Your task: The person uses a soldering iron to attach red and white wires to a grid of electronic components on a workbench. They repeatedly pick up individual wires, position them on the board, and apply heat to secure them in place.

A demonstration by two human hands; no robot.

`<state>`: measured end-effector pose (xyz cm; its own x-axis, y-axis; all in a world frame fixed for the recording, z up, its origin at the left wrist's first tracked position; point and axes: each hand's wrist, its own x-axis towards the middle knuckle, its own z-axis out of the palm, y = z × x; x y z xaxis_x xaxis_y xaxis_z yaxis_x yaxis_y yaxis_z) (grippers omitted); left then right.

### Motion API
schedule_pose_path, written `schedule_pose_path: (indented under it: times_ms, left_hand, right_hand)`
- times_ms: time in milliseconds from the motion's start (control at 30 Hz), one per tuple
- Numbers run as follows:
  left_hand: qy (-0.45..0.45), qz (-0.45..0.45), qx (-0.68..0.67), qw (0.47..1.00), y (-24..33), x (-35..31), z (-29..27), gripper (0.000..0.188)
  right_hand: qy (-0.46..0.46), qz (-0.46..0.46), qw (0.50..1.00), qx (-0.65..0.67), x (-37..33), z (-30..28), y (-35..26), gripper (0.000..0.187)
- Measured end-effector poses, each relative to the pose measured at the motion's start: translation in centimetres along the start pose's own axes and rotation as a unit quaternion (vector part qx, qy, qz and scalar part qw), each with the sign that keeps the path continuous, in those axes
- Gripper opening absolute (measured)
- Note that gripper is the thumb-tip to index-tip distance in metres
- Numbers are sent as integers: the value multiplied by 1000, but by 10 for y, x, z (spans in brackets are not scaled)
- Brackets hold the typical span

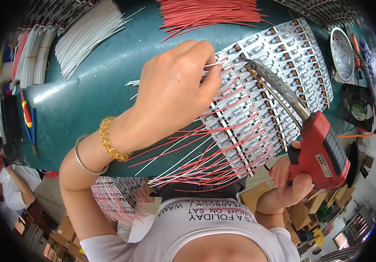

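Observation:
My left hand [175, 78] is closed in a pinch over the panel of small circuit boards [279, 70]. Between its thumb and forefinger are thin white wires, their ends sticking out past the fingertips; other white ends [133, 83] show behind the hand. In my right hand [290, 174] is a red soldering gun [321, 153] with a thin feed tube. Its dark tip [244, 59] is at the boards, just right of the pinched wires. Red and white wires [196, 148] trail leftward from the near rows of the panel.
Loose white wires [91, 37] and red wires [209, 13] lie at the back of the green table [65, 113]. A metal bowl [342, 54] and a small black fan [357, 107] stand right. A yellow-and-red-handled tool [26, 111] lies left. Another person's arm [17, 181] shows lower left.

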<state>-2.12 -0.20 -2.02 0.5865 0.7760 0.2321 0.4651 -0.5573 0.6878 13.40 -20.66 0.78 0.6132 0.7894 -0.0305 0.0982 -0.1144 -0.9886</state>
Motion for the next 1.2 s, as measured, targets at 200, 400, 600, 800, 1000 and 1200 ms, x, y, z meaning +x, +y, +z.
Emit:
schedule_pose_path:
  times_ms: [200, 400, 600, 800, 1000, 1200]
  left_hand:
    - [0, -9, -10, 1000, 2, 1, -2, 13]
    - [19, 15, -4, 1000, 9, -6, 1, 8]
    - [37, 68, 54, 996, 6, -10, 7, 6]
    - [41, 77, 58, 994, 7, -9, 8, 8]
    - [43, 82, 64, 994, 6, -9, 8, 8]
    - [41, 81, 62, 994, 6, -8, 9, 8]
  right_hand:
    - [-4, 17, 999, 37, 0, 4, -4, 85]
    - [-12, 18, 999, 42, -3, -5, 1, 84]
    - [-17, 14, 999, 27, -4, -4, 0, 75]
    - [7, -27, 999, -15, -9, -8, 11, 71]
    - [1, -12, 1000, -8, -9, -1, 2, 76]
    - [28, -11, 999, -9, -13, -6, 10, 74]
